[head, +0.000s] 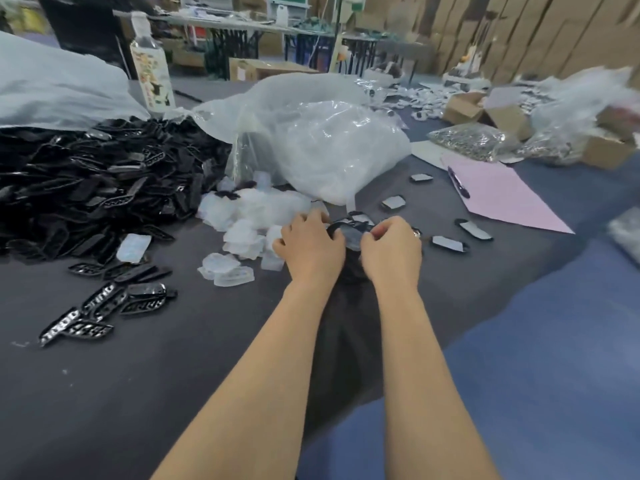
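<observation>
Head view, black part in fingers, clear covers just left, bag behind

a small flat black piece with a cloudy clear cover on it lies level between the left hand and right hand, pinched at both ends.

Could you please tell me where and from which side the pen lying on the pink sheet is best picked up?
Take the pen at mid-barrel, coming from above, with the pinch set across its narrow width. It lies flat along the left edge of the pink sheet, its length running away from the viewer, and nothing crowds either long side, so fingers should likely find room.
</observation>
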A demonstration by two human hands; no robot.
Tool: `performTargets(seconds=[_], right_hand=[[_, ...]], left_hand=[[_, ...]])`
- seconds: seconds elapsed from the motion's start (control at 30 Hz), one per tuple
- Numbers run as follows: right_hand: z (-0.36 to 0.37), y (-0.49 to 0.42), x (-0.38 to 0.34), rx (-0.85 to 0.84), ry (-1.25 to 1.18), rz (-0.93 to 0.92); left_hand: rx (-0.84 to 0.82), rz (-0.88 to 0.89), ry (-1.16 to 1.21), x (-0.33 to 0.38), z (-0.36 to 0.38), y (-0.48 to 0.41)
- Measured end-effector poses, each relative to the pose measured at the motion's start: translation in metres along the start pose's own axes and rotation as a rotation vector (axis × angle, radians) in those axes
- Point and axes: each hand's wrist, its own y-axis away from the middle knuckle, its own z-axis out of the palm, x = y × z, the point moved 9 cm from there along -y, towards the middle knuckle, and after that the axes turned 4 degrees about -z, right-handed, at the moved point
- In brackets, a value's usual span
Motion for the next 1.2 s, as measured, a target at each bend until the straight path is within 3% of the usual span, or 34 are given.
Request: performTargets(seconds=[0.1, 0.2, 0.4, 0.6, 0.77, 0.87, 0.93, 1.07, 1.2], right_hand=[[-0.003, 0.006, -0.023, 0.077, -0.074, -0.103], [0.018, 0.021, -0.061, 0.041, -0.175, -0.226], [0.13, 0.086, -0.14, -0.397, -0.193, -0.382], [0.21, 0.144, -0.184, -0.634, 0.146, -0.47], [0.223, 0.154, -0.194, -0.629, 0.274, -0.442], [0.212, 0.153, -0.205, -0.431, 0.233, -0.453], [0.21, 0.163, -0.222, -0.355, 0.131, -0.567], [0.249, 0.202, -0.255, -0.577, 0.092, -0.82], [0.284, 0.236, -0.281, -0.726, 0.148, -0.948]], left_hand=[[-0.014, -0.048, 0.193, -0.006, -0.013, -0.004], [0.063, -0.016, 0.344, -0.017, -0.048, -0.006], [0.318, -0.069, 0.413, -0.098, -0.154, -0.008], [0.537, -0.301, 0.532, -0.215, -0.232, 0.013], [0.63, -0.401, 0.638, -0.271, -0.255, 0.026], [0.656, -0.439, 0.718, -0.284, -0.258, 0.027], [0.672, -0.461, 0.764, -0.287, -0.26, 0.026], [0.683, -0.498, 0.839, -0.29, -0.261, 0.026], [0.777, -0.49, 0.832, -0.296, -0.28, 0.033]])
